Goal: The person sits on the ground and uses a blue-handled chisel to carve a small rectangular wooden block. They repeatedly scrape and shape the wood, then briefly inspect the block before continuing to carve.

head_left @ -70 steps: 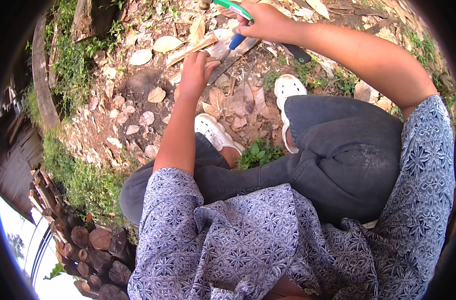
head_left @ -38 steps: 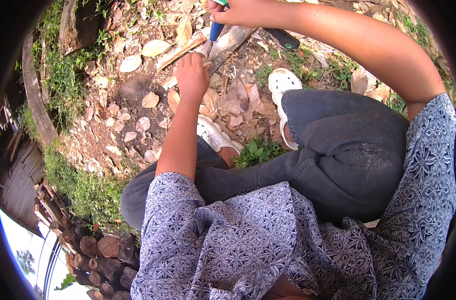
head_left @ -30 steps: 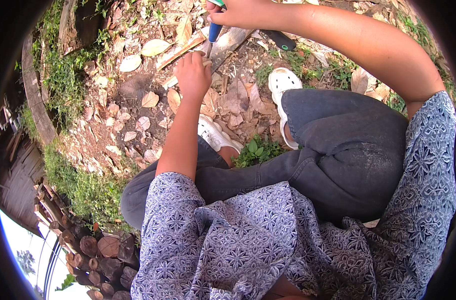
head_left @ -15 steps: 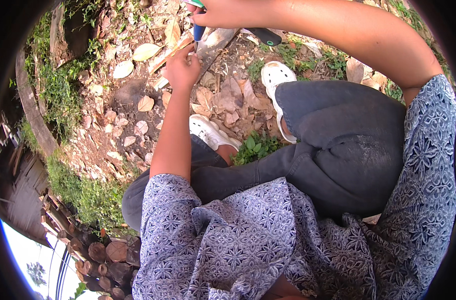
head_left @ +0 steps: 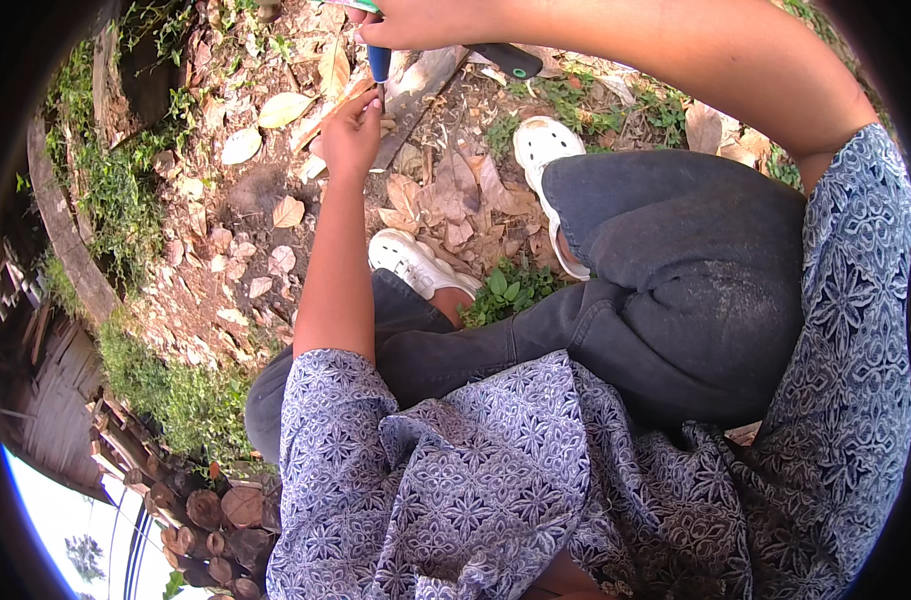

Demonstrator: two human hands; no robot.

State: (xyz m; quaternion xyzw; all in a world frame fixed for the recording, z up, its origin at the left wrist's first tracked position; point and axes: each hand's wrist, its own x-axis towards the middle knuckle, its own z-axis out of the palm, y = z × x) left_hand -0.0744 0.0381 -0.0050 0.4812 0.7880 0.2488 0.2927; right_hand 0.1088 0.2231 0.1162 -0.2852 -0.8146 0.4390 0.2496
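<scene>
My right hand (head_left: pixel 412 22) is at the top edge, wrapped round a screwdriver-like tool (head_left: pixel 379 63) with a blue lower handle and a green top part. Its thin dark shaft points down at the fingertips of my left hand (head_left: pixel 352 138). Those fingers are pinched together close to the shaft's tip, and what they hold is too small and hidden to name. Beside them a pale strip of split wood (head_left: pixel 320 122) slants across the ground. A flat grey board (head_left: pixel 415 90) lies beneath the tool. A black handle (head_left: pixel 507 58) with a green spot juts out below my right wrist.
Dry leaves (head_left: pixel 285 110) and wood chips cover the soil around my white clogs (head_left: pixel 547 143). A small green plant (head_left: pixel 510 290) grows between my legs. On the left are a curved log edge (head_left: pixel 70 225), weeds and a stack of cut logs (head_left: pixel 203 508).
Both hands and the tool have shifted slightly left and up in the picture, while the whole view has drifted a little. Both grips look the same.
</scene>
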